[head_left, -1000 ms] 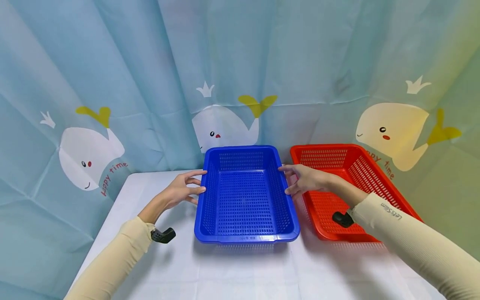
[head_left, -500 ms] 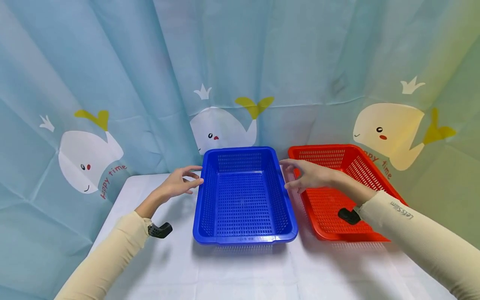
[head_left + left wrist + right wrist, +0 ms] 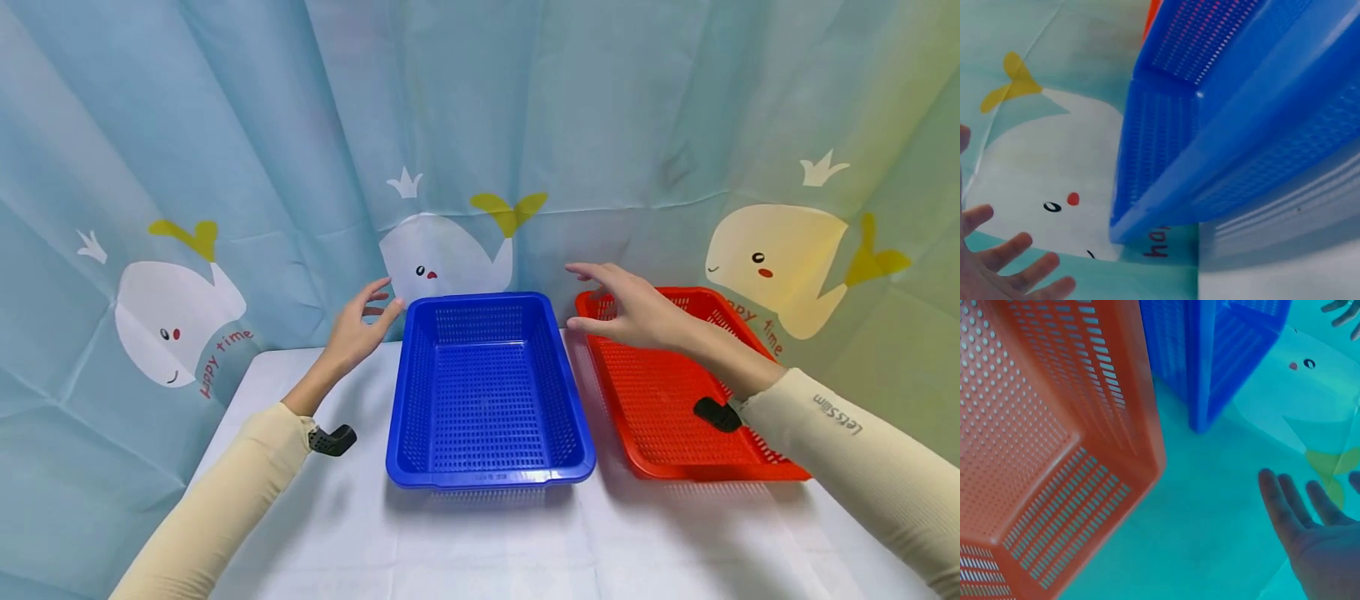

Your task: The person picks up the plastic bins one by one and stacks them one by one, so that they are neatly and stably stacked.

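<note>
Cream sleeves [image 3: 213, 504], grey lettering [image 3: 837, 414] on the right, black wrist-worn devices [image 3: 333, 441]

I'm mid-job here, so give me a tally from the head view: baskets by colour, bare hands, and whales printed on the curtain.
Blue basket: 1
Red basket: 1
Hands, left hand and right hand: 2
Printed whales, left whale, middle whale and right whale: 3
Total: 7
</note>
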Tool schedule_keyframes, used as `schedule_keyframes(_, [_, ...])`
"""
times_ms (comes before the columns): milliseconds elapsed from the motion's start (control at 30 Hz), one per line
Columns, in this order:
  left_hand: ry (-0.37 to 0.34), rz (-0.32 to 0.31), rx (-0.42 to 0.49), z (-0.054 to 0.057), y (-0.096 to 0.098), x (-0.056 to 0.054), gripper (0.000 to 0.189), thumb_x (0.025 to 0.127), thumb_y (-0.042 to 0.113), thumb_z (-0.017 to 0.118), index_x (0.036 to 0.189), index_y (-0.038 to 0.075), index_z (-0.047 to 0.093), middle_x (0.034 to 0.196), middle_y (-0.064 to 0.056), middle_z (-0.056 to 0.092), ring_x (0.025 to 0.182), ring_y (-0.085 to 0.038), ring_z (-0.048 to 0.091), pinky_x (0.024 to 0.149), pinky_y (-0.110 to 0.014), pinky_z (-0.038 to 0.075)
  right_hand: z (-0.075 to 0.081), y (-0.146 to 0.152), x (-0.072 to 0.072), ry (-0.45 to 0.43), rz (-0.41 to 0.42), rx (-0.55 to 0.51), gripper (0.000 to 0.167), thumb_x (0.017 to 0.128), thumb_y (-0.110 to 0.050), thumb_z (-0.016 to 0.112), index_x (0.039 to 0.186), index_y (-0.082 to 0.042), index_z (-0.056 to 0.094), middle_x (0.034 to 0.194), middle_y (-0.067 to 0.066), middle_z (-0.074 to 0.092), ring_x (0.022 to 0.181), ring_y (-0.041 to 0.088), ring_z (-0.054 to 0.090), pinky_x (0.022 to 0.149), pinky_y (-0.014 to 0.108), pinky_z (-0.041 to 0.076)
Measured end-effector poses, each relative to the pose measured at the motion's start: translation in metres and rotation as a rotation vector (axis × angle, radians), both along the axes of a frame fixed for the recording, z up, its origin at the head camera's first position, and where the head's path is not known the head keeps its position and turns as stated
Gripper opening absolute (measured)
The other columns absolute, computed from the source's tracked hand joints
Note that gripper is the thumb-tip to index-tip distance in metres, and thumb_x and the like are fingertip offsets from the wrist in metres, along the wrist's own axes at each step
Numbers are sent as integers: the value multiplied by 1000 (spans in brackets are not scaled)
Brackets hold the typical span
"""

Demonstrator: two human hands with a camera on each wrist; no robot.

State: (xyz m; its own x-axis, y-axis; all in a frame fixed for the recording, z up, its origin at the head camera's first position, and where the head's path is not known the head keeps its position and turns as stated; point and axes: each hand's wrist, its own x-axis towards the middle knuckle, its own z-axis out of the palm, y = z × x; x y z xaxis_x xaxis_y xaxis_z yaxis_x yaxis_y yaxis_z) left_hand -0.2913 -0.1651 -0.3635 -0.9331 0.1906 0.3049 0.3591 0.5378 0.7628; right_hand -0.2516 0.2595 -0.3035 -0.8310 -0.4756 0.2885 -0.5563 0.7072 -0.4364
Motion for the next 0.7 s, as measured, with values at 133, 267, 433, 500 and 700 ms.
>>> schedule_keyframes(133, [81, 12, 21, 8, 4, -4, 66, 104, 49, 54, 158, 14, 40, 153, -22, 47, 131, -44, 52, 101, -63, 47, 4, 2, -5, 87, -19, -46, 79, 90, -29, 82, 157, -16, 42, 147, 14, 50, 118, 33, 62, 90, 53, 57])
schedule_keyframes(267, [156, 22, 36, 13, 6, -9, 67, 105, 51, 51, 159, 15, 39, 156, -20, 44, 133, -46, 50, 104, -63, 44, 5, 6, -8, 120, -24, -69, 79, 89, -26, 82, 157, -15, 42, 145, 15, 51, 119, 34, 61, 90, 54, 57])
schedule_keyframes(433, [176, 36, 53, 17, 8, -10, 65, 106, 48, 50, 160, 14, 38, 158, -19, 43, 133, -46, 50, 105, -64, 43, 7, 7, -10, 132, -19, -68, 79, 89, -24, 82, 157, -15, 42, 144, 16, 51, 118, 35, 62, 90, 55, 57])
schedule_keyframes(500, [174, 40, 54, 18, 9, -10, 64, 106, 47, 50, 160, 14, 38, 157, -19, 43, 132, -46, 51, 105, -63, 44, 7, 8, -11, 134, -19, -70, 79, 89, -24, 82, 157, -15, 42, 144, 17, 51, 117, 35, 62, 91, 55, 57])
schedule_keyframes(700, [150, 56, 40, 17, 12, -9, 67, 105, 51, 50, 161, 16, 37, 156, -20, 44, 130, -45, 53, 103, -62, 46, 6, 10, -11, 132, -17, -72, 79, 89, -23, 82, 157, -15, 43, 143, 18, 52, 115, 37, 62, 91, 57, 56])
